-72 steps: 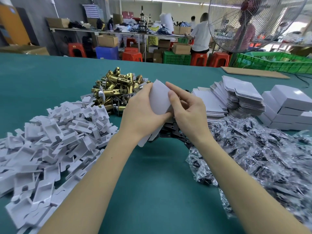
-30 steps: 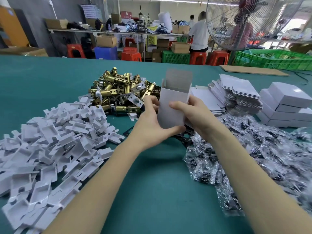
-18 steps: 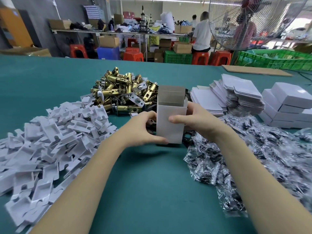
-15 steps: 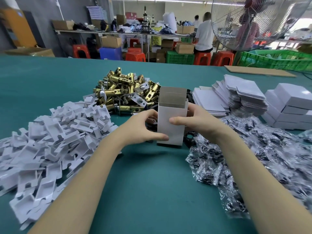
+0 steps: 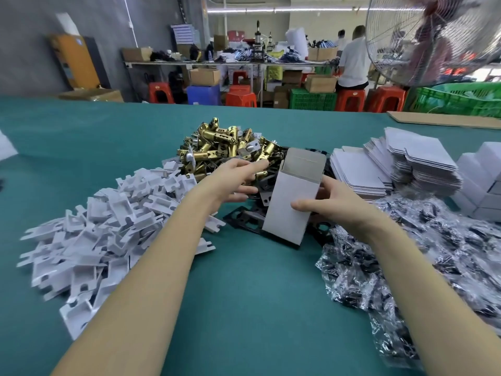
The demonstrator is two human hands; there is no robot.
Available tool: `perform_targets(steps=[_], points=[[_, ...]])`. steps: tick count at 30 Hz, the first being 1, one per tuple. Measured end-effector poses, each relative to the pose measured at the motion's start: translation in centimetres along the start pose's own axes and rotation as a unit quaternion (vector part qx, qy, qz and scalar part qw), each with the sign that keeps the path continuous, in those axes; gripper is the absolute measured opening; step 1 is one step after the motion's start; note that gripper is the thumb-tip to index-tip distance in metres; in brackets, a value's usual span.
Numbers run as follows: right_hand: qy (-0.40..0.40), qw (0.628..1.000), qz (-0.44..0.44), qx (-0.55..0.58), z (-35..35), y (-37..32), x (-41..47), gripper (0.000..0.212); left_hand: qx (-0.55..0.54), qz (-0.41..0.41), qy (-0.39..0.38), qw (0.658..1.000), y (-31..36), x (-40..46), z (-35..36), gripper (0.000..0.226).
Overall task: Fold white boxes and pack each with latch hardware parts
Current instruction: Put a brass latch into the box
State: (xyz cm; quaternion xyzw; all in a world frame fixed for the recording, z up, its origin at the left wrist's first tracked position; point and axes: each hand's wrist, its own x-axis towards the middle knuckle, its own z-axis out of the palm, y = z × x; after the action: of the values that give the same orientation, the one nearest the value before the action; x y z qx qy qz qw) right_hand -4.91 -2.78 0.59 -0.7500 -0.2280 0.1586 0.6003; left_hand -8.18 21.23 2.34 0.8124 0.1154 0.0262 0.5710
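Our right hand pinches the open box; left fingers spread over latches. One-handed, it could tip or crush.

The left hand has let go of the box, reaching toward the brass latches.

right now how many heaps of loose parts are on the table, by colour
white plastic inserts: 1
brass latches: 1
black plates: 1
clear bagged parts: 1
total: 4
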Motion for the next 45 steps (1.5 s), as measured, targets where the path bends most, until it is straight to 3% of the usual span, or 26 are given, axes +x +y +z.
perform_targets(steps=[3, 7, 14, 21, 28, 40, 45], points=[[-0.005, 1.000, 0.000, 0.010, 0.3, 0.1, 0.1, 0.055, 0.029, -0.019, 0.110, 0.993, 0.2, 1.7, 0.6, 0.060], [-0.006, 1.000, 0.001, 0.016, 0.4, 0.2, 0.1, 0.049, 0.044, -0.011, 0.110, 0.993, -0.5, 2.6, 2.1, 0.059], [-0.013, 1.000, -0.002, 0.024, 0.4, -0.1, 0.0, 0.046, -0.042, -0.028, 0.231, 0.972, -0.8, 3.8, 3.1, 0.050], [-0.014, 1.000, -0.001, 0.022, 0.4, -0.1, 0.1, 0.046, -0.211, -0.110, 0.313, 0.919, -0.8, 5.1, 3.4, 0.023], [-0.012, 0.999, -0.003, 0.031, 0.5, 0.1, 0.2, 0.045, -0.273, -0.121, 0.301, 0.906, -1.0, 4.6, 2.9, 0.017], [-0.010, 0.999, -0.004, 0.035, 0.3, 0.5, 0.4, 0.038, -0.231, -0.045, 0.309, 0.922, -2.9, 4.0, 3.5, 0.010], [-0.003, 0.999, 0.004, 0.039, 0.4, 0.4, 0.3, 0.041, -0.238, 0.045, 0.253, 0.937, 1.6, 3.5, 2.6, 0.004]])
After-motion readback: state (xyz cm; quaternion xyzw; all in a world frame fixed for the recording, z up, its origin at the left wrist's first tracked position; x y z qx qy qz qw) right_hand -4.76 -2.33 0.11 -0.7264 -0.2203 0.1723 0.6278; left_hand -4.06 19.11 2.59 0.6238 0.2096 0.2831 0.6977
